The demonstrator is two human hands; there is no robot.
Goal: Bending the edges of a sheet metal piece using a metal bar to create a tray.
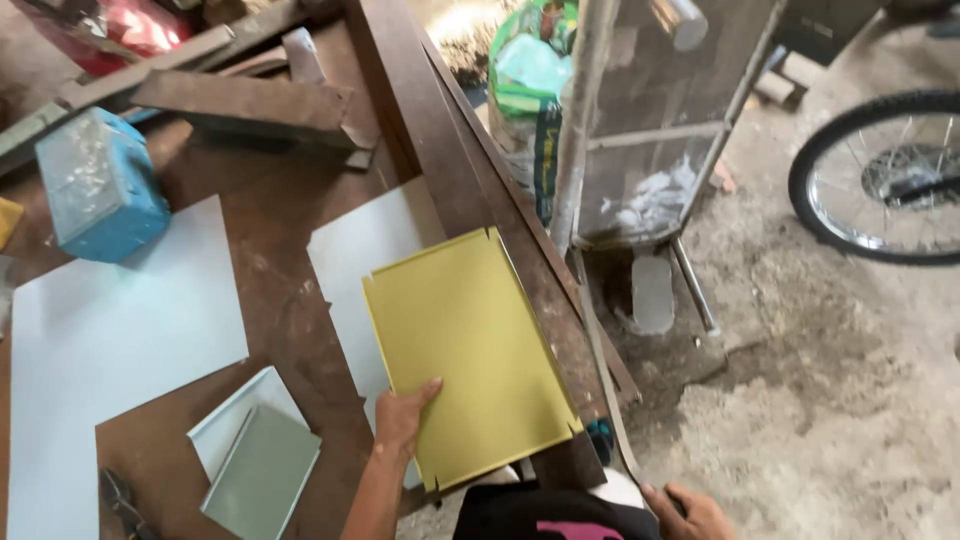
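The left hand (pixel 403 415) grips the yellow tray (pixel 470 350) at its near-left edge, thumb on top, fingers (pixel 428 388) under it. The tray lies on the surface (pixel 280 210) over a grey sheet (pixel 365 245). The right hand (pixel 690 512) hangs low by the floor, grip can't tell.

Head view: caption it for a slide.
Left hand grips a yellow sheet-metal tray on a rusty workbench.

A worn brown desk (pixel 280 200) stands on a dusty concrete floor (pixel 830 380); a bicycle wheel (pixel 880 175) and metal cabinet (pixel 650 120) stand nearby in daylight.
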